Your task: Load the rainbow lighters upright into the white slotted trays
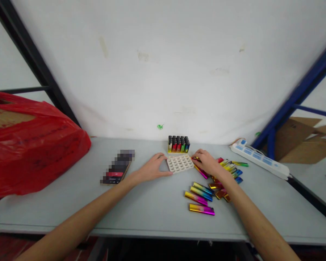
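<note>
White tray (pixel 180 164) w/ L hand (pixel 151 168) gripping its left end, R hand (pixel 208 162) palm-down opp., grip unclear.

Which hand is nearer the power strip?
Right. The right hand lies left of the power strip; the left hand is farther left, past the white tray.

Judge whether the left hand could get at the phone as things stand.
Probably yes: though the left hand is at the white tray, the phone lies nearby on that side, with only bare tabletop between them.
</note>
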Demonstrator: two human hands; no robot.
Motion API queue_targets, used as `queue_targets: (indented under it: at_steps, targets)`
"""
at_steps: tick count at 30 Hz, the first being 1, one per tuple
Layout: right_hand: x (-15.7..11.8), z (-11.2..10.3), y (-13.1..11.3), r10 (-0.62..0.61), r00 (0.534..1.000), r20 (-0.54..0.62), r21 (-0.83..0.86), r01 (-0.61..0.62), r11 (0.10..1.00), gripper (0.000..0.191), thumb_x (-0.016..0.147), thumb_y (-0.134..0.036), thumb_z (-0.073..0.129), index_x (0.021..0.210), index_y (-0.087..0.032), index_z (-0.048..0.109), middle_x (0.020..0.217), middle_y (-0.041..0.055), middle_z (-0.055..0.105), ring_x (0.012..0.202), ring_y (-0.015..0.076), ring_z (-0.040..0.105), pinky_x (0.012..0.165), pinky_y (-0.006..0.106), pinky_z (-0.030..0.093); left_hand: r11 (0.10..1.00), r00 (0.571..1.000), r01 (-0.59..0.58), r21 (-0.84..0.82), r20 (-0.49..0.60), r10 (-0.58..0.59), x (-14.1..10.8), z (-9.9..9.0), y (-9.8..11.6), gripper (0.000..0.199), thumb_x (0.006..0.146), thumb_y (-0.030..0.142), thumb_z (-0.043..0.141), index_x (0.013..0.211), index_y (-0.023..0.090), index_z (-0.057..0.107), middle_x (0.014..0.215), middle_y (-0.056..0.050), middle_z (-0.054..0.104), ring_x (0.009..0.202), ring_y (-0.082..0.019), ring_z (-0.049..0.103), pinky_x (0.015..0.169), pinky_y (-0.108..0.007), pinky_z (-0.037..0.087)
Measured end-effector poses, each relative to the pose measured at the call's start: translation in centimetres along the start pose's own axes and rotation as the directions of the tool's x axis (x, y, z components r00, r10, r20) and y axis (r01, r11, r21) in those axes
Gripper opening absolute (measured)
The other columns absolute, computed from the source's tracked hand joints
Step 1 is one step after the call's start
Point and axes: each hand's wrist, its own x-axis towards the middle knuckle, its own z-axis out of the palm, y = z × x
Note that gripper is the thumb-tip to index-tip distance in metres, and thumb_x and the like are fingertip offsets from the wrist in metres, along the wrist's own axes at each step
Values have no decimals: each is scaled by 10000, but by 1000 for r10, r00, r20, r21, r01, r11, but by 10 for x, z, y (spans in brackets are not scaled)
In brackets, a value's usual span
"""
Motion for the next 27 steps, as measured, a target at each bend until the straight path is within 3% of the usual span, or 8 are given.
queue_targets:
  at_steps: [3,8,10,14,17,22,24,27]
  targets:
    - [3,7,1,29,1000,-1,5,-29,1000,202,1074,-279,710,1168,-164,847,1150,165,772,1103,300,724,1045,408,540,1000,1000,-4,-21,-3,4,1,2,-5,602,917,670,810,1316,228,724,1533,-149,641,1456,-357,609,1313,-491,448]
    - [12,14,-5,63,998,28,44,-64,997,195,1082,-288,694,1133,-168,839,1076,138,789,1042,274,725,1000,365,532,1000,999,28,-5,-20,-28,1,13,7,916,778,772,904,1467,229,639,1548,-161,597,1505,-399,542,1322,-539,431]
    - [12,17,-4,83,996,16,28,-84,996,181,1080,-290,687,1093,-170,822,1062,140,785,1033,275,719,986,365,532,998,997,61,23,-50,-60,3,19,13,829,790,776,895,1365,219,680,1513,-171,604,1490,-416,541,1308,-564,439]
    - [8,21,3,131,988,-84,34,-129,991,118,1059,-286,669,1065,-189,737,1102,158,772,1064,300,708,971,398,549,998,997,64,0,-33,-64,-3,18,11,690,841,684,892,1318,221,706,1574,-161,576,1541,-389,526,1329,-497,431]
    - [5,18,5,164,971,-171,213,-126,969,110,1059,-311,624,1111,-217,646,1044,125,783,974,287,735,911,413,586,997,997,81,-1,6,-81,-15,7,2,703,885,688,839,1383,208,714,1632,-167,554,1563,-388,530,1352,-467,406]
    - [4,7,-12,195,961,-196,641,-25,767,412,1049,-613,621,1243,-252,592,931,42,782,809,235,760,808,401,648,997,996,76,-9,50,-76,-19,2,1,837,887,737,808,1519,204,674,1728,-191,478,1622,-410,473,1375,-502,374]
    - [5,2,-22,198,963,-185,729,-1,685,532,998,-726,654,1231,-248,628,897,25,751,775,219,742,779,380,649,998,995,64,-12,79,-63,-14,5,5,865,880,731,821,1551,211,659,1747,-194,451,1637,-419,452,1378,-517,366]
    - [5,-2,-33,191,973,-128,773,-23,634,582,980,-804,634,1078,-232,682,805,4,682,624,176,635,612,317,571,999,993,35,-12,109,-33,-5,8,11,875,868,723,840,1567,230,652,1757,-184,431,1657,-426,418,1385,-531,351]
